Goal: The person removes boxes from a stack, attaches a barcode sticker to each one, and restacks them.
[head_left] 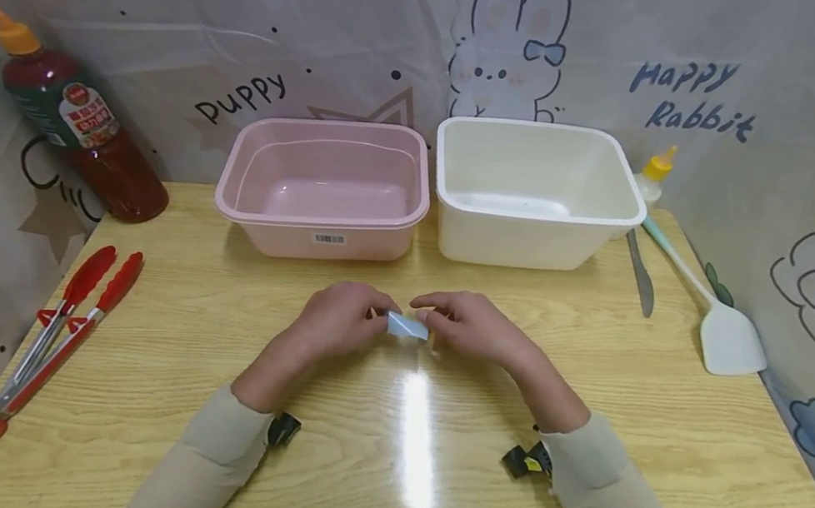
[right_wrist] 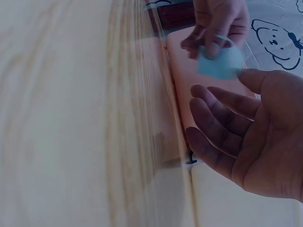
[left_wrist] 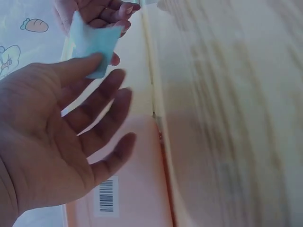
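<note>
A small pale blue folded paper (head_left: 408, 326) above a light yellow wood-grain table (head_left: 657, 450); behind it, a pink plastic tub (head_left: 325, 186) with a barcode label, a cream-white plastic tub (head_left: 531, 193), red-tipped metal tongs (head_left: 63, 324), and an orange-capped dark red sauce bottle (head_left: 75, 124).

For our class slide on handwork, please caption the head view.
Both hands, left hand and right hand, pinch a small blue packet above a wooden table.
</note>
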Tool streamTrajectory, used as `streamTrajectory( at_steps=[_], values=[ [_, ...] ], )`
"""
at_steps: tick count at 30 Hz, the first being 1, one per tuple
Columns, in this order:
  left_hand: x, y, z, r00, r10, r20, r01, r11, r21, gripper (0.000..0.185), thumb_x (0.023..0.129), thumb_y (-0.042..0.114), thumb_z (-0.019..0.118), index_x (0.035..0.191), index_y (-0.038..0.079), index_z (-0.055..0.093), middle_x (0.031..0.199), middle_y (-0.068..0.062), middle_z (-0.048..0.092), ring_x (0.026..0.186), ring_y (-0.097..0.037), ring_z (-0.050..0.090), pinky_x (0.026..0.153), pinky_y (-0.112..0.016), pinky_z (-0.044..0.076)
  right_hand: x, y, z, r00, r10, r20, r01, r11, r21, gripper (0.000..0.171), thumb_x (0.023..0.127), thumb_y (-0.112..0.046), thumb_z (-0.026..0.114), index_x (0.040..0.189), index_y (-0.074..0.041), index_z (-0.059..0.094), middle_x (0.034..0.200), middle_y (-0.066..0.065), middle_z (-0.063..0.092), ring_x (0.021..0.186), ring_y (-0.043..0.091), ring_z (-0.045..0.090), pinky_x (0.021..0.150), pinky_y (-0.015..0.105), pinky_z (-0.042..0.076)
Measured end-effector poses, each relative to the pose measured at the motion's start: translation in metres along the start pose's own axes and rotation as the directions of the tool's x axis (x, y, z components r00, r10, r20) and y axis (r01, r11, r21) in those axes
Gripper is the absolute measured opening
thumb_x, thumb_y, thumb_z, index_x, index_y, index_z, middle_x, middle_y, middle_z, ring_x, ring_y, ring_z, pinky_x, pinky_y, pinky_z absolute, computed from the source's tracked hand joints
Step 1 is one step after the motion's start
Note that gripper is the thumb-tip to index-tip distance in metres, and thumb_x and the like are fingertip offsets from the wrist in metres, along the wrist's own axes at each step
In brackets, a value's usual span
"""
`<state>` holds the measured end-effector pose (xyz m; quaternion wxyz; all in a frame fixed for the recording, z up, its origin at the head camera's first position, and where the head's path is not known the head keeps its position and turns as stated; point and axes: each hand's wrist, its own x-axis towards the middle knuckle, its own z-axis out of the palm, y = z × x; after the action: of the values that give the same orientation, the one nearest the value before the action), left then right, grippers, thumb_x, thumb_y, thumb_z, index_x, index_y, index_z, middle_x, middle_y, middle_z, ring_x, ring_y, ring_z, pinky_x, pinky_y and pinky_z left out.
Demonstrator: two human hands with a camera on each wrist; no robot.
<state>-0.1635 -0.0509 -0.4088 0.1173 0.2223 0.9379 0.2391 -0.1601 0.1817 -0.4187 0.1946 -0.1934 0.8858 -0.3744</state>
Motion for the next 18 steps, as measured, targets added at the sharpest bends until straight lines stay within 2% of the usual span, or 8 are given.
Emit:
streamTrajectory(
  at_steps=[4,7,10,18],
  values=[
    [-0.0009,0.0042,-0.0025,0.994,0.020,-0.108,-0.022,1.000,-0.018,0.021,0.096,0.021,0.066,0.109,0.031,0.080,0.091,0.009,0.074,0.069,-0.011,0.055,0.060,-0.027,0.041,-0.0010,-0.0013,-0.0006,1.000,0.003,0.005,-0.003,0.999,0.049,0.037,0.107,-0.037,0.049,0.136,-0.020,0.065,0.089,0.004,0.074,0.074,0.019,0.066,0.066,0.033,0.051],
    [-0.0023,0.0067,-0.0041,0.984,0.044,-0.174,-0.049,0.998,-0.026,0.020,0.095,0.021,0.069,0.107,0.032,0.081,0.095,0.010,0.076,0.069,-0.010,0.055,0.059,-0.027,0.041,-0.0006,-0.0012,-0.0005,1.000,-0.006,0.020,0.005,0.996,0.094,0.037,0.107,-0.038,0.049,0.133,-0.019,0.067,0.093,0.004,0.074,0.081,0.024,0.070,0.071,0.034,0.054],
    [-0.0026,0.0079,-0.0042,0.979,0.058,-0.198,-0.067,0.997,-0.041,0.018,0.094,0.022,0.071,0.106,0.032,0.081,0.096,0.010,0.077,0.071,-0.010,0.058,0.060,-0.027,0.043,-0.0001,-0.0007,-0.0002,0.999,-0.015,0.036,0.011,0.992,0.126,0.037,0.107,-0.037,0.049,0.129,-0.015,0.069,0.094,0.005,0.073,0.082,0.026,0.069,0.071,0.035,0.055],
    [-0.0031,0.0084,-0.0030,0.976,0.091,-0.199,-0.103,0.994,-0.047,0.017,0.095,0.024,0.072,0.105,0.033,0.081,0.097,0.011,0.077,0.075,-0.008,0.061,0.063,-0.027,0.047,-0.0003,-0.0027,0.0026,0.997,-0.037,0.069,0.024,0.982,0.187,0.032,0.104,-0.036,0.057,0.118,-0.012,0.072,0.094,0.004,0.074,0.082,0.026,0.072,0.077,0.040,0.059]
  ],
)
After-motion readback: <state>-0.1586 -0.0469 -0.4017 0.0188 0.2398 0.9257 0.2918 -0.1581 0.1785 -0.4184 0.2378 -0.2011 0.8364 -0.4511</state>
